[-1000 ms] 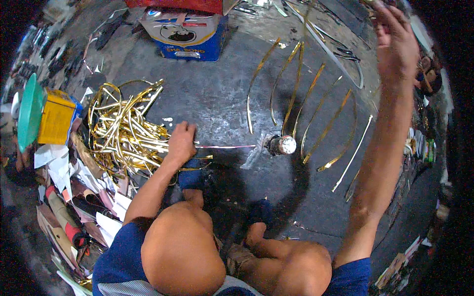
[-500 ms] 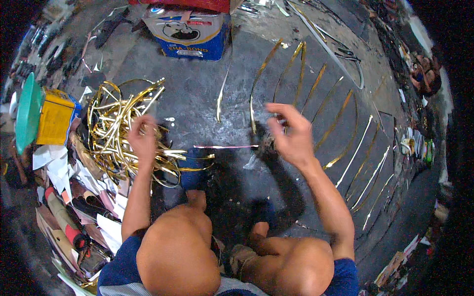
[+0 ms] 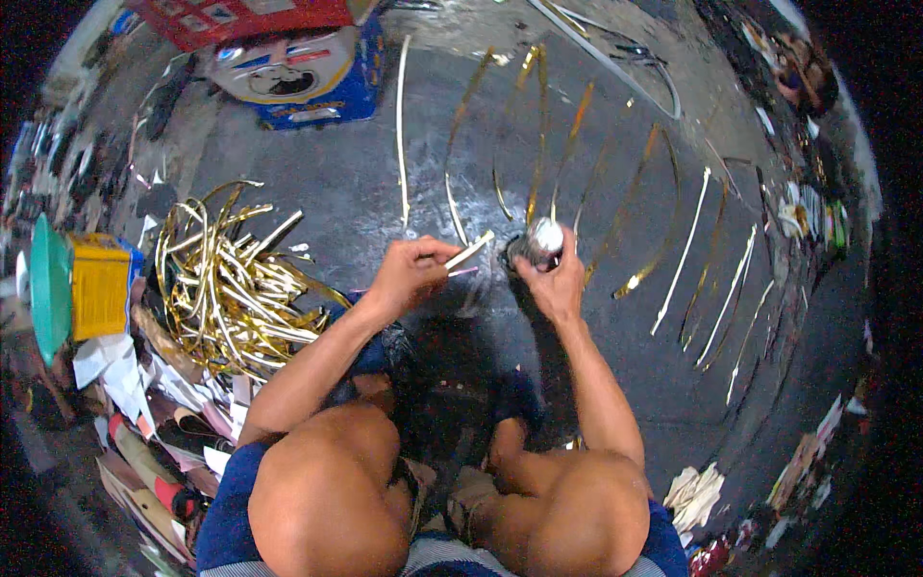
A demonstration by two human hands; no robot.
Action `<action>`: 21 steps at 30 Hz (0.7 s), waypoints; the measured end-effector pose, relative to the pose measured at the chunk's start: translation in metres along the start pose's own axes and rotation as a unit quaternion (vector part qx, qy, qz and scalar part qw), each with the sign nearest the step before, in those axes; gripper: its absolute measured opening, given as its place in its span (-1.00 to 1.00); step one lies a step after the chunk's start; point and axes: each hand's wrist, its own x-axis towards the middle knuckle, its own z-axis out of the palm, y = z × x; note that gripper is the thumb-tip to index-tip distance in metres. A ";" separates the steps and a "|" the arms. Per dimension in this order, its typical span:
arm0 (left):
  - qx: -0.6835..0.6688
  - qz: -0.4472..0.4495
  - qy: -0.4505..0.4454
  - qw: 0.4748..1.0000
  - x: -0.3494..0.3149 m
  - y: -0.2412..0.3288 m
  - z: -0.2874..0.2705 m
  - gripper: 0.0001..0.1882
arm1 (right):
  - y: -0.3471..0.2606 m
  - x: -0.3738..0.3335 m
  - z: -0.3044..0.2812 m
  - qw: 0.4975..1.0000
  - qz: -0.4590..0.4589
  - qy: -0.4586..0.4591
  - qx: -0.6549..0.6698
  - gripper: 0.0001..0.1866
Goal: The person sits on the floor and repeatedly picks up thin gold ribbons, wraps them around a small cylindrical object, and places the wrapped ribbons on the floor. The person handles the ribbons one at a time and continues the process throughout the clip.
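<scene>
My left hand (image 3: 406,277) is closed, pinching the end of a thin pale gold strip (image 3: 471,250) that points toward the right hand. My right hand (image 3: 558,281) is wrapped round a small rounded object with a shiny silver top (image 3: 545,235) and a dark lower part; its kind is unclear. Left of my hands lies a tangled heap of gold strips (image 3: 240,288). Ahead and to the right, several strips are spread apart on the dark floor mat, among them a whitish strip (image 3: 681,252) and a curved gold strip (image 3: 452,163).
A blue and white box (image 3: 317,91) stands ahead under a red box (image 3: 231,19). At the left are a yellow tin (image 3: 101,287) with a green disc-like lid (image 3: 50,288) and paper scraps (image 3: 115,370). A grey tube (image 3: 615,58) curves at the far right.
Both hands were blurred with no grip showing. The left has moved right and now pinches a strip; the right has closed on the silver-topped object. Another strip lies ahead, and the view has shifted.
</scene>
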 end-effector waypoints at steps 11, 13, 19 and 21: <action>-0.358 -0.213 -0.088 0.905 0.037 -0.050 0.048 -0.52 | -0.016 -0.026 -0.016 0.963 -0.074 0.072 0.249 -0.27; -0.429 -0.233 -0.117 0.865 0.026 -0.044 0.044 -0.48 | -0.013 -0.031 -0.015 0.973 -0.096 0.093 0.186 -0.22; -0.119 -0.102 -0.159 0.975 0.045 -0.043 0.051 -0.68 | 0.061 -0.016 -0.052 0.973 -0.026 0.185 0.135 -0.30; 0.025 -0.061 -0.130 0.989 0.069 -0.046 0.048 -0.79 | 0.059 -0.016 -0.064 0.962 -0.016 0.209 0.174 -0.31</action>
